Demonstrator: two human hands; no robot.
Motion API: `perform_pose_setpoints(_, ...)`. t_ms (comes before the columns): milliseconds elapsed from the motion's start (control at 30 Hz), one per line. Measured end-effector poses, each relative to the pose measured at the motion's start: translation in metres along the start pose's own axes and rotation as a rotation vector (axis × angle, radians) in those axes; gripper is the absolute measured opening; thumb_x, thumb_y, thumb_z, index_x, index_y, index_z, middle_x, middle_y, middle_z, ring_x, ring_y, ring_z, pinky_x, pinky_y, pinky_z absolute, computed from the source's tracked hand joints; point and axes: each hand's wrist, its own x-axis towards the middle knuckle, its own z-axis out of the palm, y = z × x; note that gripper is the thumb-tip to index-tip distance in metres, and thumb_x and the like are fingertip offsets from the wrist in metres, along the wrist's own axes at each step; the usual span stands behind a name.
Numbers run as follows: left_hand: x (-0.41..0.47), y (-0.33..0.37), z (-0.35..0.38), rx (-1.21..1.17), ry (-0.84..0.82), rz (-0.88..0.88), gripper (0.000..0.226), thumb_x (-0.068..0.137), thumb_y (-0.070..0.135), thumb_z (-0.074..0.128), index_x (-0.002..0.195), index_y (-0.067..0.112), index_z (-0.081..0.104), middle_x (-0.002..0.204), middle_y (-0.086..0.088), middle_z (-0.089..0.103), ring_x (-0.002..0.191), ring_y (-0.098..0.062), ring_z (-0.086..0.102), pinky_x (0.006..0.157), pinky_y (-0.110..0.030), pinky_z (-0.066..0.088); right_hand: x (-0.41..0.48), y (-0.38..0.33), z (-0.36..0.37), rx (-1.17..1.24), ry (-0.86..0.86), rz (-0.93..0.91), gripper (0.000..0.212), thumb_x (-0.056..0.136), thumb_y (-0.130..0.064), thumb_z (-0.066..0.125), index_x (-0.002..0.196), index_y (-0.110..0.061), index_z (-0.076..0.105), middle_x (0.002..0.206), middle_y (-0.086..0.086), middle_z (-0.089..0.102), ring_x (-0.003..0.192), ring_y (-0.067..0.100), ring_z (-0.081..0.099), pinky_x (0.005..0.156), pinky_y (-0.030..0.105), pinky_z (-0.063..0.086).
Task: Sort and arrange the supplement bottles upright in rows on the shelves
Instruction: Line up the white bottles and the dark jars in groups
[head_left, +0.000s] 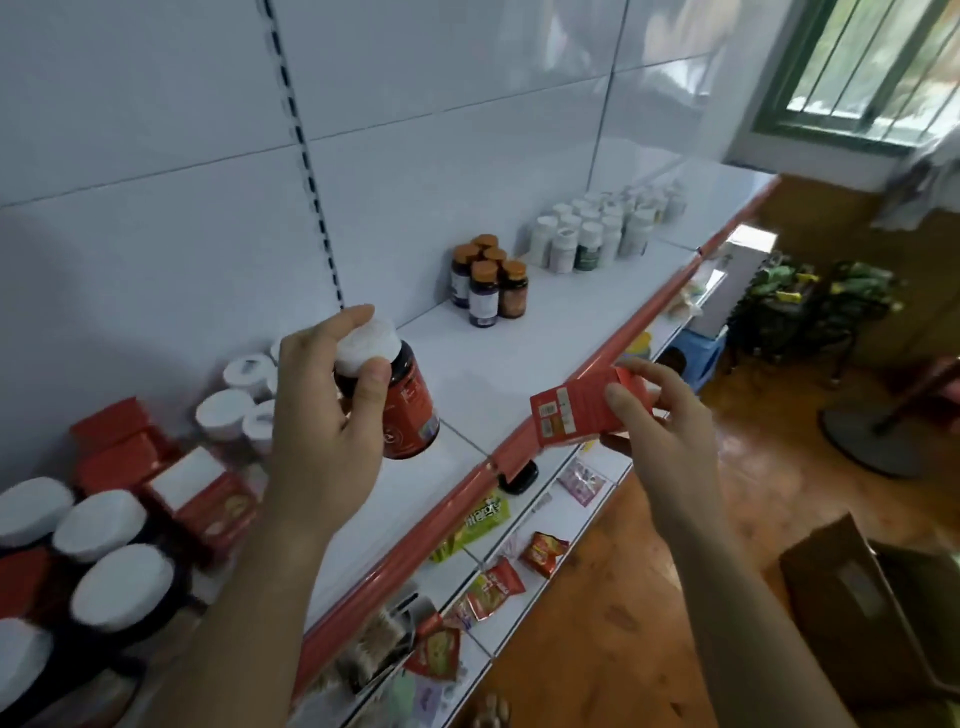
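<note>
Gripping the dark glass supplement bottle with the red label and white screw cap (410, 410) round its lid, the left hand (322, 415) is holding it tilted over the white metal shelf with the red front edge (493, 374). The thumb and fingers are curling about the cap. The right hand (660, 421) is pinching an opened red cardboard carton (576, 410), well to the right of the left hand and out past the shelf's edge.

The step in hand is probably the setting-down of this bottle. Doing it well is calling for swinging the base under the cap so the bottle is standing straight before landing. After that comes lowering it flat and easing the fingers off upward, so they are not dragging it over.

The cluster of matching white-capped dark bottles (234, 405) is standing just behind the left hand, toward the wall, and is looking the likeliest row to join.

The bottle is hanging below the left hand's fingertips and ahead of its palm; whether its base is touching the shelf is unclear.
</note>
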Motion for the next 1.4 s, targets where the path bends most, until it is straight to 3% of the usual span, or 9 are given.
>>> perform_pose_setpoints(167, 0.058, -0.017, 0.095, -0.009, -0.022, -0.014, 0.042, 0.096, 0.032, 0.049, 0.137, 0.025, 0.056, 0.130, 0.001, 0.047, 0.113, 0.012, 0.046, 0.100, -0.012, 0.041, 0.095, 0.014, -0.025, -0.018, 0.035, -0.029, 0.022, 0.097, -0.030, 0.066, 0.118, -0.032, 0.065, 0.116, 0.001, 0.062, 0.093, 0.012, 0.072, 0.076, 0.030, 0.062)
perform_pose_setpoints(267, 0.099, -0.025, 0.148, -0.016, -0.049, -0.007, 0.042, 0.094, 0.031, 0.051, 0.135, 0.025, 0.056, 0.125, 0.003, 0.046, 0.111, 0.011, 0.047, 0.103, -0.023, 0.043, 0.161, 0.020, -0.031, -0.052, 0.027, -0.055, 0.022, 0.096, -0.032, 0.067, 0.117, -0.036, 0.065, 0.123, 0.008, 0.058, 0.097, 0.017, 0.071, 0.075, 0.031, 0.063)
perform_pose_setpoints(333, 0.130, -0.029, 0.179, -0.036, -0.057, -0.010, 0.040, 0.094, 0.031, 0.052, 0.134, 0.028, 0.056, 0.124, 0.005, 0.046, 0.116, -0.003, 0.051, 0.107, -0.034, 0.045, 0.202, 0.019, -0.036, -0.068, 0.025, -0.061, 0.022, 0.096, -0.033, 0.067, 0.117, -0.038, 0.065, 0.126, 0.008, 0.056, 0.097, 0.018, 0.071, 0.075, 0.032, 0.063)
perform_pose_setpoints(533, 0.223, -0.018, 0.283, -0.097, -0.060, 0.008, 0.034, 0.094, 0.033, 0.054, 0.128, 0.034, 0.058, 0.125, 0.010, 0.050, 0.118, -0.016, 0.056, 0.099, -0.054, 0.051, 0.311, 0.016, -0.068, -0.030, 0.153, -0.077, 0.027, 0.096, -0.029, 0.066, 0.123, -0.031, 0.059, 0.111, -0.004, 0.061, 0.092, 0.015, 0.071, 0.062, 0.024, 0.060)
perform_pose_setpoints(733, 0.283, -0.004, 0.396, -0.134, -0.202, 0.043, 0.030, 0.099, 0.030, 0.057, 0.129, 0.035, 0.057, 0.129, 0.006, 0.054, 0.120, -0.007, 0.055, 0.101, -0.030, 0.051, 0.427, 0.031, -0.115, -0.012, 0.203, -0.071, 0.031, 0.096, -0.034, 0.066, 0.123, -0.028, 0.054, 0.115, -0.002, 0.062, 0.102, 0.019, 0.068, 0.073, 0.030, 0.062)
perform_pose_setpoints(900, 0.337, 0.015, 0.504, -0.207, -0.256, 0.022, 0.029, 0.100, 0.027, 0.057, 0.129, 0.030, 0.059, 0.130, 0.005, 0.060, 0.119, -0.014, 0.060, 0.097, -0.030, 0.052, 0.539, 0.057, -0.169, 0.012, 0.180, -0.074, 0.031, 0.095, -0.036, 0.067, 0.122, -0.026, 0.055, 0.116, 0.000, 0.064, 0.104, 0.021, 0.068, 0.076, 0.035, 0.063)
perform_pose_setpoints(1100, 0.384, 0.040, 0.638, -0.240, -0.168, -0.057, 0.027, 0.103, 0.017, 0.057, 0.128, 0.025, 0.060, 0.129, -0.002, 0.060, 0.113, -0.017, 0.061, 0.081, -0.012, 0.049, 0.676, 0.072, -0.247, -0.034, 0.096, -0.074, 0.031, 0.095, -0.032, 0.067, 0.121, -0.022, 0.055, 0.114, 0.002, 0.063, 0.100, 0.015, 0.066, 0.064, 0.021, 0.058)
perform_pose_setpoints(1300, 0.423, 0.047, 0.730, -0.190, -0.110, -0.105, 0.028, 0.101, 0.020, 0.056, 0.130, 0.019, 0.058, 0.128, -0.007, 0.061, 0.114, -0.016, 0.061, 0.083, -0.010, 0.049, 0.801, 0.078, -0.309, 0.038, 0.096, 0.016, 0.028, 0.096, -0.031, 0.068, 0.118, -0.020, 0.055, 0.110, 0.003, 0.065, 0.103, 0.019, 0.069, 0.075, 0.039, 0.064)
perform_pose_setpoints(1400, 0.450, 0.045, 0.770, -0.198, -0.024, -0.122, 0.027, 0.101, 0.031, 0.058, 0.126, 0.021, 0.059, 0.124, -0.004, 0.063, 0.107, -0.013, 0.063, 0.080, -0.013, 0.050, 0.860, 0.084, -0.329, 0.064, 0.087, 0.029, 0.028, 0.096, -0.033, 0.067, 0.118, -0.022, 0.054, 0.114, 0.003, 0.065, 0.105, 0.017, 0.069, 0.072, 0.030, 0.063)
